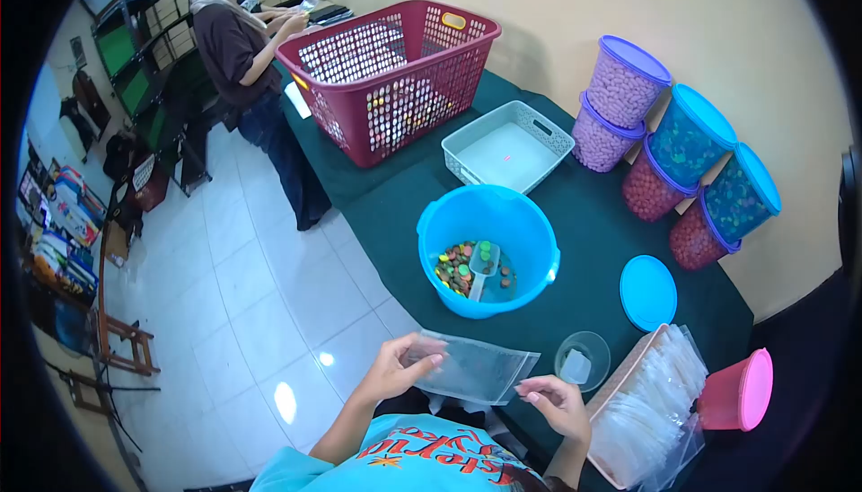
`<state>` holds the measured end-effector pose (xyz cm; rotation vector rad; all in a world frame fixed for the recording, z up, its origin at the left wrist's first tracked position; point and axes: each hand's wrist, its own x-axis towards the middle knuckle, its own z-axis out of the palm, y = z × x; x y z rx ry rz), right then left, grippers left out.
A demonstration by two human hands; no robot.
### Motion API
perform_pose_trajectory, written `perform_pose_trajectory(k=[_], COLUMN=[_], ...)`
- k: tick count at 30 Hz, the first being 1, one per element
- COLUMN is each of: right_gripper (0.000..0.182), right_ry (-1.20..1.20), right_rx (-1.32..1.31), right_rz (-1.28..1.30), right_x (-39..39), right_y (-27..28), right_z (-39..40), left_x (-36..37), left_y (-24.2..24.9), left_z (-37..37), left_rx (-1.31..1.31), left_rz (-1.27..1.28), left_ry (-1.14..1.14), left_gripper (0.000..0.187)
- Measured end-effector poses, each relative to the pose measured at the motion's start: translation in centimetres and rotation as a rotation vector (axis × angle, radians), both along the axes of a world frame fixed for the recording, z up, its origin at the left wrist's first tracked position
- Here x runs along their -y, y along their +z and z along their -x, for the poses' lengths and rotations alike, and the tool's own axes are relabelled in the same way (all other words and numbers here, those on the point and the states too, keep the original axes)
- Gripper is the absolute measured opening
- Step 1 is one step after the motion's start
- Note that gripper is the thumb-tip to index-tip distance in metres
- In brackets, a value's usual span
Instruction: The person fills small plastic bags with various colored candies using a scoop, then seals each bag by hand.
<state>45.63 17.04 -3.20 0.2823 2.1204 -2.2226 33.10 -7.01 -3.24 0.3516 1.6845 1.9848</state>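
A clear plastic zip bag is stretched out in front of my body, flat and with nothing visible inside. My left hand grips its left end between thumb and fingers. At the right end, near the zip strip, my right hand pinches the lower corner. Just beyond the bag stands a blue bucket with coloured round sweets at the bottom. A clear scoop rests among them, holding a few green pieces. Right of the bag sits a small clear bowl with a whitish piece in it.
A pink box of plastic bags and a pink container are at right. A blue lid, stacked tubs, a grey tray and a maroon basket stand farther back. Another person works beside the basket.
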Motion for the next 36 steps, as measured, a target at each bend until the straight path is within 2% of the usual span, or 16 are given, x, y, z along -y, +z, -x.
perform_pose_trajectory(k=[3, 5, 7, 11, 14, 16, 17, 19, 20, 21, 23, 25, 27, 31, 34, 36], right_gripper=[0.025, 0.029, 0.034, 0.038, 0.022, 0.005, 0.005, 0.009, 0.012, 0.012, 0.014, 0.016, 0.017, 0.019, 0.024, 0.024], right_ry=[-0.04, -0.099, -0.315, -0.196, -0.236, -0.297, -0.324, -0.323, -0.389, -0.411, -0.397, -0.353, -0.292, -0.075, -0.07, -0.023], right_rx=[-0.042, -0.064, -0.058, -0.075, -0.093, -0.174, -0.175, -0.272, -0.285, -0.277, -0.324, -0.351, -0.388, -0.547, -0.654, -0.713], right_rz=[0.18, 0.167, 0.023, 0.026, -0.036, -0.104, -0.103, -0.397, -0.499, -0.505, -0.719, -0.765, -0.808, -0.766, -0.726, -0.69], right_x=[3.9, 6.4, 8.4, 10.1, 10.9, 11.6, 11.6, 11.3, 11.5, 11.5, 11.3, 11.3, 11.3, 11.0, 10.0, 9.7], right_y=[-0.5, -0.6, -1.0, -1.8, -1.0, 0.5, 1.2, 2.2, 2.8, 3.3, 4.1, 4.7, 5.0, 4.9, 5.0, 5.4], right_z=[3.2, 5.8, 8.0, 10.5, 10.6, 10.4, 10.1, 9.0, 8.9, 8.7, 8.6, 8.9, 9.5, 11.8, 13.2, 14.3], left_x=[2.0, 3.7, 5.1, 8.0, 9.5, 10.0, 9.8, 9.0, 8.8, 8.2, 6.9, 5.1, 3.0, 0.9, 0.8, 1.1], left_y=[-0.2, -0.5, -1.2, -1.6, -1.0, -0.2, 0.1, 0.3, -1.8, -1.5, -0.4, 0.4, 2.2, 1.2, 1.5, 1.1], left_z=[2.6, 4.6, 6.5, 10.0, 12.0, 13.6, 14.8, 17.0, 17.7, 17.8, 18.0, 18.3, 16.7, 12.7, 10.9, 11.6], left_rx=[-0.023, -0.052, -0.121, -0.125, -0.095, -0.187, -0.185, -0.257, -0.205, -0.197, 0.094, 0.029, -0.396, -0.427, -0.026, -0.068], left_rz=[-0.045, -0.077, -0.231, -0.24, -0.226, -0.24, -0.238, -0.47, -0.574, -0.581, -0.645, -0.564, -0.23, -0.243, -0.298, -0.284], left_ry=[-0.024, -0.049, -0.092, -0.2, -0.331, -0.71, -0.737, -1.105, -1.153, -1.175, -1.098, -1.186, -1.16, -1.138, -0.855, -0.851], left_gripper=[0.012, 0.009, 0.008, 0.015, 0.019, 0.023, 0.023, 0.058, 0.105, 0.105, 0.107, 0.101, 0.091, 0.089, 0.1, 0.101])
